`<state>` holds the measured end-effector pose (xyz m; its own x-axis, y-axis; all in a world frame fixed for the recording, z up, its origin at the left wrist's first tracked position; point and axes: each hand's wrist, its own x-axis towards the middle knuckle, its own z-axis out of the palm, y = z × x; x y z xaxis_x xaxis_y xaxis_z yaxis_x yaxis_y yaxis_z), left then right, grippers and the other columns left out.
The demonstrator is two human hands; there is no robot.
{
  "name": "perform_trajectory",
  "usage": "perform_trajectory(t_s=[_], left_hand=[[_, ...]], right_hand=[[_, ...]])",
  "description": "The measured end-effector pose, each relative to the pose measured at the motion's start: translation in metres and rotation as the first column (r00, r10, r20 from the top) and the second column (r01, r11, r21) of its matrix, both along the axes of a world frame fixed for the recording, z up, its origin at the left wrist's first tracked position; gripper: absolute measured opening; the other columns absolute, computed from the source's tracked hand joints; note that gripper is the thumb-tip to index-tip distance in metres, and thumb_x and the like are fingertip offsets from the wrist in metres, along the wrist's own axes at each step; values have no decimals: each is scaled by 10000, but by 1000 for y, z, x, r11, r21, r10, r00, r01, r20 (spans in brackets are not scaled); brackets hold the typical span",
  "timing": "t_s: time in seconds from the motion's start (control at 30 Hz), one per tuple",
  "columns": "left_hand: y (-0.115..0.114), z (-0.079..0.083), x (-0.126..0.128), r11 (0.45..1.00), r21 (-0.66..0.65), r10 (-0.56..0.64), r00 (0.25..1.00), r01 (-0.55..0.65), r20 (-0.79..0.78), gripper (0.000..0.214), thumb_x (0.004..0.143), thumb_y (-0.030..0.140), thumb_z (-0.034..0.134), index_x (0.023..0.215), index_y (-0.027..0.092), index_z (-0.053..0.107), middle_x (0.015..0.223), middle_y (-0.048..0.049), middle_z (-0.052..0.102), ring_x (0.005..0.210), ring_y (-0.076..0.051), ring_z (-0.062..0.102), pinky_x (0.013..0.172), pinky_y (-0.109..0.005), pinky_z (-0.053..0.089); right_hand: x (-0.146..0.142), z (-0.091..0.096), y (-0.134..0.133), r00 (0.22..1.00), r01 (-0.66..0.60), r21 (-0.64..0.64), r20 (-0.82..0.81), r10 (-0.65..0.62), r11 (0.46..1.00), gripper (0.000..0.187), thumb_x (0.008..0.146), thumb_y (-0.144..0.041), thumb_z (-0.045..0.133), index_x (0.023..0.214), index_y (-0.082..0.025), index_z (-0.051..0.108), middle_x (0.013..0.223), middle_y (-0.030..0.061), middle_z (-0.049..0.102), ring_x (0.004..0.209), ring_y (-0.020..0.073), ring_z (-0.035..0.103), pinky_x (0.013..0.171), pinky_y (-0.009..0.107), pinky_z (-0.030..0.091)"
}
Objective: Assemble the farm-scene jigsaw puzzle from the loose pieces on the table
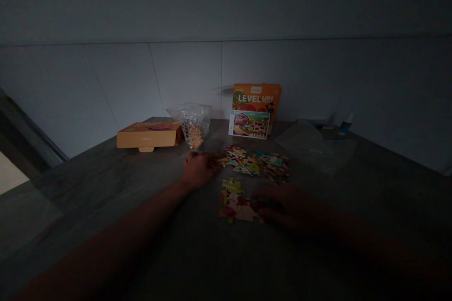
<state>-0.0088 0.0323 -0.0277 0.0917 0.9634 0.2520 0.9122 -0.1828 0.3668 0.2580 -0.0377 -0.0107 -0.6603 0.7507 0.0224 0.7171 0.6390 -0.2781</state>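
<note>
A partly joined jigsaw puzzle [235, 202] with a cow on it lies on the grey table. My right hand [286, 202] rests at its right edge, thumb and forefinger closing around a puzzle piece [259, 206] there; dimness hides part of the grip. Farther back spreads a heap of loose puzzle pieces [254, 164], several overlapping. At the heap's left end is my left hand [200, 169], its fingers curled, with the tips on a puzzle piece [222, 160].
An orange "LEVEL UP!" box [256, 94] stands by the wall, a farm picture card [249, 124] leaning on it. On the left are an open orange box [148, 137] and a clear bag of pieces [193, 129]. Clear plastic [314, 146] and a small blue item [345, 126] lie right.
</note>
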Motion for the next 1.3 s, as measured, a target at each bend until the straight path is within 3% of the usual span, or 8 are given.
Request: perform_trajectory(t_s=[0.2,0.37,0.63,0.77,0.97,1.1,1.17,1.3], left_hand=[[2,1,-2,997,-19,75,997,-75,-26,252,829,391,575,956,226,716,1085,-102,683,1109,-368,534,892,-504,435],[-2,2,2,995,-17,93,996,-94,-15,363,787,498,602,1044,255,684,1124,-96,669,1174,-405,470,892,-543,412],[2,-2,-1,998,5,57,998,-57,30,402,774,468,657,1119,262,642,1093,-79,685,1161,-383,481,891,-502,424],[1,-1,0,997,65,50,998,-52,37,475,772,421,670,1209,253,592,1181,-73,649,1167,-363,472,921,-486,414],[-5,8,0,966,249,85,995,-67,-60,327,831,423,607,1124,285,644,1173,-62,640,1117,-373,474,879,-506,416],[-6,10,-1,950,285,133,991,-128,3,364,847,407,590,1167,235,614,1193,-77,637,1125,-369,466,891,-493,424],[-6,9,0,949,307,64,998,-68,23,347,842,361,609,1157,214,608,1175,-71,643,1128,-335,475,944,-457,411],[-10,10,4,928,327,-205,977,177,52,308,823,304,653,1117,225,606,1129,-38,647,1102,-269,497,981,-394,400]], right_hand=[[2,-2,2,1000,-2,7,-4,2,1000,283,929,-407,497,1136,-260,621,880,46,678,761,195,613,640,286,359],[3,-2,2,1000,3,4,11,-3,1000,303,928,-405,490,1172,-269,607,896,55,676,779,212,621,643,294,371],[0,1,0,999,-20,-22,-30,19,1000,261,931,-383,489,1099,-244,631,874,45,685,753,186,626,632,276,380],[0,1,0,1000,2,-10,-8,-2,1000,285,926,-386,499,1153,-264,618,903,52,684,783,206,628,652,289,388],[-1,4,0,1000,-6,-42,7,6,999,280,922,-369,497,1144,-251,622,897,57,686,787,214,632,650,291,393],[0,4,0,999,12,-23,31,-12,1000,292,923,-370,492,1157,-254,623,902,64,685,787,222,634,649,299,401],[0,2,0,999,20,13,35,-20,1000,304,918,-378,502,1164,-253,629,905,70,686,790,226,637,645,299,407],[1,-4,2,997,-1,31,-73,3,1000,378,915,-362,521,1274,-252,567,868,48,699,757,199,647,645,283,432]])
